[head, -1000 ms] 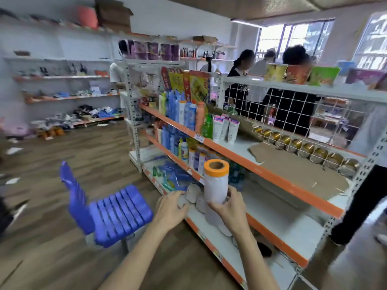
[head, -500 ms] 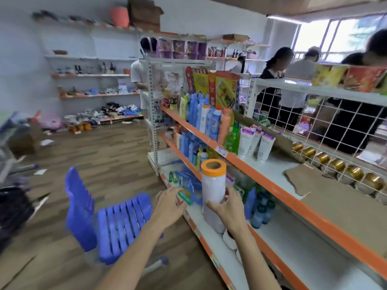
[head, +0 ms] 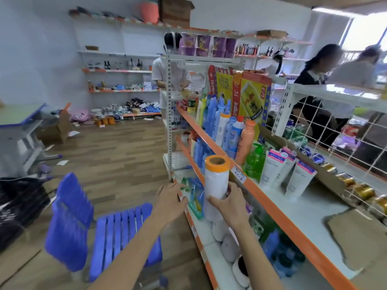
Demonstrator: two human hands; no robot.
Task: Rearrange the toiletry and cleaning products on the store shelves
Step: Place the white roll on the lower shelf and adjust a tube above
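Two bare forearms reach in from about six o'clock toward the orange-edged shelving. The right hand [head: 230,204] has its fingers and thumb curled round the lower half of a white roll with an orange top [head: 216,181], holding it upright in front of the middle shelf's edge [head: 270,204], just above the bottom shelf [head: 206,243]. The left hand [head: 170,198], at nine o'clock of the roll, hangs with its knuckles up and fingers bent downward near the bottom shelf's front lip; whether it grips anything I cannot tell. Between the two hands lie blue and green packets [head: 195,195]. At six o'clock of the roll, more white rolls [head: 227,241] lie on the bottom shelf. At two o'clock stand a green pump bottle [head: 254,162] and white tubes [head: 272,168], with blue bottles [head: 217,120] farther along. A blue plastic chair [head: 100,225] stands at eight o'clock.
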